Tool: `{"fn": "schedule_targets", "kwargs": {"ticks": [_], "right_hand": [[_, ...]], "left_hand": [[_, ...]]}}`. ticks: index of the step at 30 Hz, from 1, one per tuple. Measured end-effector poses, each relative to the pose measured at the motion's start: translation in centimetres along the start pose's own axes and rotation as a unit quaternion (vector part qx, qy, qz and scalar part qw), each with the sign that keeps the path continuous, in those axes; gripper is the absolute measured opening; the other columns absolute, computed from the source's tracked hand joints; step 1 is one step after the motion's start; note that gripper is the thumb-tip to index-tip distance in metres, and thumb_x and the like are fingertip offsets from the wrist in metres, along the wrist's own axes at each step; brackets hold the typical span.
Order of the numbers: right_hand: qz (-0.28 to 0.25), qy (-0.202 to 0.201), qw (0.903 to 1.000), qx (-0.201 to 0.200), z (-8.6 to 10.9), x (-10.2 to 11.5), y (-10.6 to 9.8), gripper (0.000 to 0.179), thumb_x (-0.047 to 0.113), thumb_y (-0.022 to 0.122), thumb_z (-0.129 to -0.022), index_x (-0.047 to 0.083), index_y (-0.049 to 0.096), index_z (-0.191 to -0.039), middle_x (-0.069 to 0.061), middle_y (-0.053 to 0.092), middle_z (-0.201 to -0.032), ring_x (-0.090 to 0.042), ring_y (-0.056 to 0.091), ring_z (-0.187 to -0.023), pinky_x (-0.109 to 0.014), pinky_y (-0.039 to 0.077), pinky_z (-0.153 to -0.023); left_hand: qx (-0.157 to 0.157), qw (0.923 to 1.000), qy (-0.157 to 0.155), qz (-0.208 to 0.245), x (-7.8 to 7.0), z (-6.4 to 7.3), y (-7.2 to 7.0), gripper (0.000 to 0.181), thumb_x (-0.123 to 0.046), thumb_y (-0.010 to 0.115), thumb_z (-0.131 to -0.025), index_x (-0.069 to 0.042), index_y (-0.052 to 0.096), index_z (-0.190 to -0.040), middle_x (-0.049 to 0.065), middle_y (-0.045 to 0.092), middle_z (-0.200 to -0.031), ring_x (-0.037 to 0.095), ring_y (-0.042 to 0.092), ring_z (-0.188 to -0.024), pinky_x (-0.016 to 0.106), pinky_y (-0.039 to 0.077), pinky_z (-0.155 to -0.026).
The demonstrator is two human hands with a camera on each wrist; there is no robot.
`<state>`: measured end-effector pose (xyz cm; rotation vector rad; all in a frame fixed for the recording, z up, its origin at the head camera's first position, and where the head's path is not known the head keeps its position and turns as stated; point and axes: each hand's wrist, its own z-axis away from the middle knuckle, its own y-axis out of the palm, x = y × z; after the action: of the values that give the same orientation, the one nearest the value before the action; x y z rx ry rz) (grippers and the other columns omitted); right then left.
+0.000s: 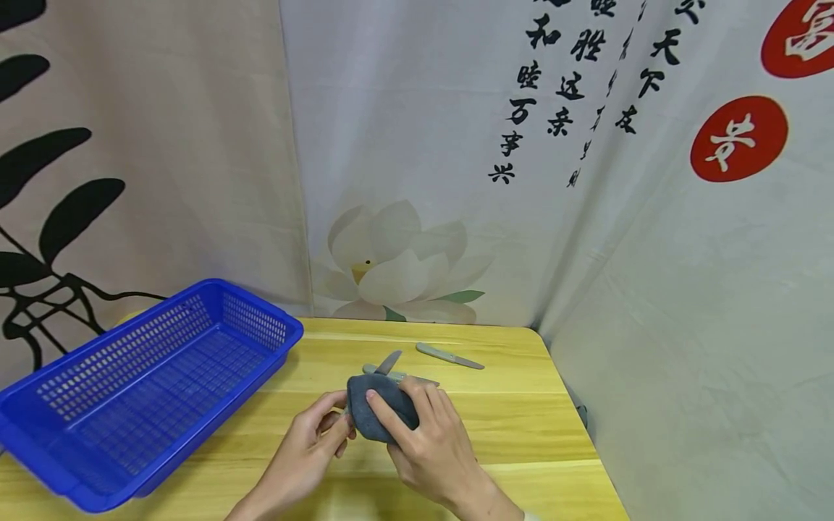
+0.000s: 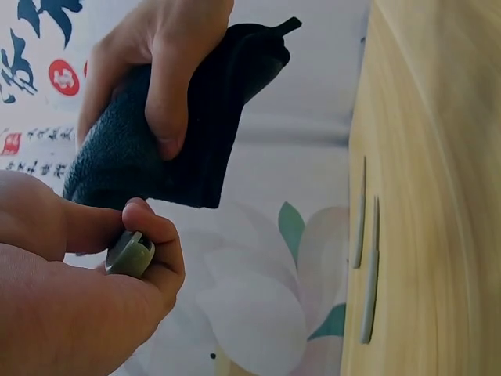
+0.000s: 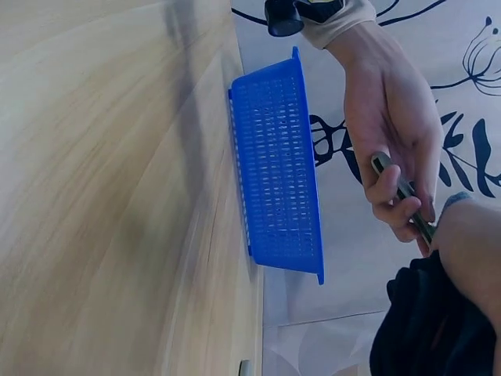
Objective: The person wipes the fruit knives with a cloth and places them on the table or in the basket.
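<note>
My left hand (image 1: pixel 302 443) grips the pale green handle of a knife (image 3: pixel 404 188); in the left wrist view the handle's end (image 2: pixel 131 257) shows between finger and thumb. A dark grey-blue cloth (image 1: pixel 376 407) is folded around the knife, and my right hand (image 1: pixel 438 447) holds it there, thumb and fingers pressing on it. Beyond the cloth a blade tip (image 1: pixel 389 362) sticks up. The middle of the blade is hidden by the cloth. Two more knives lie on the table: one (image 1: pixel 449 356) farther back, the other (image 1: pixel 426 380) partly behind the cloth.
A blue perforated plastic basket (image 1: pixel 287 334) stands on the left of the light wooden table (image 1: pixel 521 420). Curtains (image 1: pixel 417 145) with printed flowers and lettering hang behind the table and along its right side.
</note>
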<state>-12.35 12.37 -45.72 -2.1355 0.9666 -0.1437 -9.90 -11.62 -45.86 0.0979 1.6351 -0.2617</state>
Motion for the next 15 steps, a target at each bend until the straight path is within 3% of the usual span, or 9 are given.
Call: {"fn": "schedule_targets", "kwargs": {"ticks": [11, 15], "right_hand": [[0.022, 0.006, 0.9996, 0.018, 0.22, 0.03, 0.24, 0.086, 0.023, 0.091, -0.084, 0.027, 0.06, -0.164, -0.016, 0.066, -0.138, -0.027, 0.065, -0.11, -0.04, 0.059, -0.09], [0.028, 0.01, 0.9995, 0.012, 0.35, -0.44, 0.44, 0.074, 0.023, 0.08, -0.091, 0.026, 0.061, -0.163, -0.017, 0.066, -0.136, -0.028, 0.063, -0.106, -0.04, 0.057, -0.086]], "left_hand": [[0.018, 0.9998, 0.009, 0.0, 0.03, 0.05, 0.02, 0.034, -0.018, 0.055, -0.12, -0.004, 0.06, -0.15, 0.011, 0.063, -0.1, 0.009, 0.056, -0.075, 0.028, 0.051, -0.067], [0.013, 0.9996, 0.022, -0.012, 0.08, 0.17, 0.13, 0.034, -0.018, 0.057, -0.12, -0.004, 0.061, -0.151, 0.01, 0.064, -0.098, 0.008, 0.057, -0.074, 0.027, 0.05, -0.066]]}}
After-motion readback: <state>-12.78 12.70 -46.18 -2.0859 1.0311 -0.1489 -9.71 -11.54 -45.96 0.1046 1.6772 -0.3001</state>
